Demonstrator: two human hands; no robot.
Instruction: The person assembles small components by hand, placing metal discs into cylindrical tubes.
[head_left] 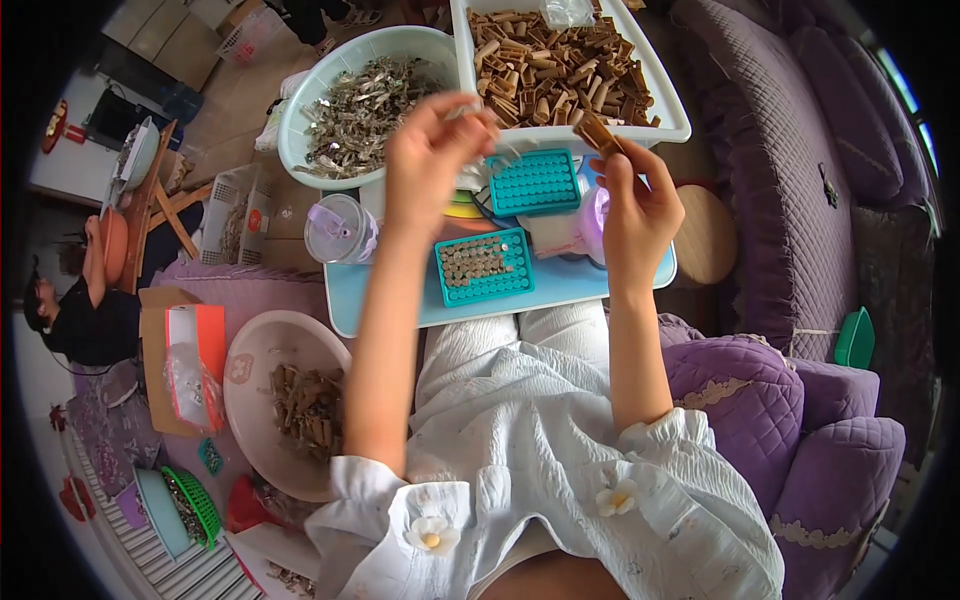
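My right hand (645, 205) is raised over the right end of the small table, pinching a hollow brown piece (598, 134) like those heaped in the white bin. My left hand (432, 150), smeared by motion, is held up near the green basin, its fingers closed on something pale and shiny that is too blurred to name. Between and below the hands lies a teal tray (535, 183) with rows of round pockets. Nearer to me, a second teal tray (486, 266) is partly filled with small round metallic pieces.
Behind the table stand a pale green basin (310, 85) of shiny pieces and a white bin (672, 110) of brown pieces. A clear lidded cup (340, 228) sits at left. A pink basin (255, 420) holds more brown pieces. A purple sofa (750, 400) flanks my right; a person (95, 320) sits far left.
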